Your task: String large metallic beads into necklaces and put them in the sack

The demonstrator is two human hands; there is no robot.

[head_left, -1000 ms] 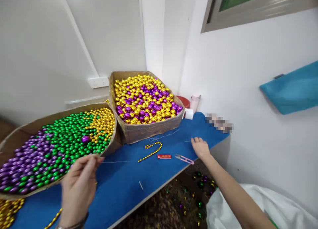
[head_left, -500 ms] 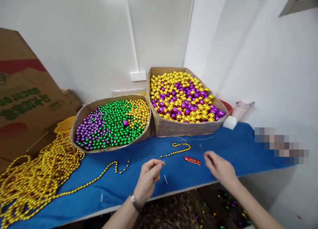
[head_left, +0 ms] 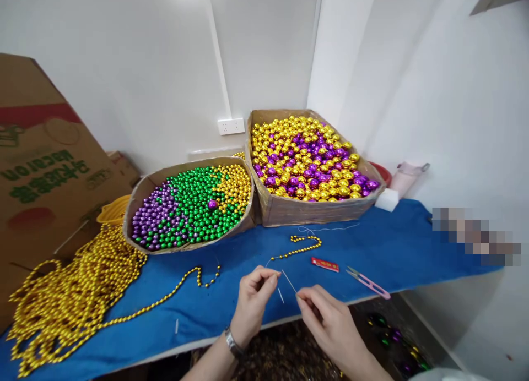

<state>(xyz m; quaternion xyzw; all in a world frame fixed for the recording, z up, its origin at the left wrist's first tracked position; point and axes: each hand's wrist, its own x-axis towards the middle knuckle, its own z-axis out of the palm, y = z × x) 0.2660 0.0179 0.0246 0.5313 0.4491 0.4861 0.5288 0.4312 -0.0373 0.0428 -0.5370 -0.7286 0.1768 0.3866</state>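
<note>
My left hand (head_left: 253,303) is closed in a pinch over the near edge of the blue table (head_left: 397,249), holding the end of a thin thread. My right hand (head_left: 328,320) is close beside it, fingers pinched on a thin needle (head_left: 289,281) that points up toward the left hand. Just beyond them lie a short strand of gold beads (head_left: 298,248), a small red packet (head_left: 324,264) and pink thread snips (head_left: 367,282).
Two cardboard boxes stand at the back: one (head_left: 144,191) with purple, green and gold beads, one (head_left: 314,209) with gold and purple beads. A heap of gold bead strands (head_left: 70,298) lies at left by a large carton (head_left: 41,166). Loose beads litter the floor (head_left: 392,342).
The view swung left, then settled. My right hand came back from the far right of the table to meet my left hand, and now pinches a needle.
</note>
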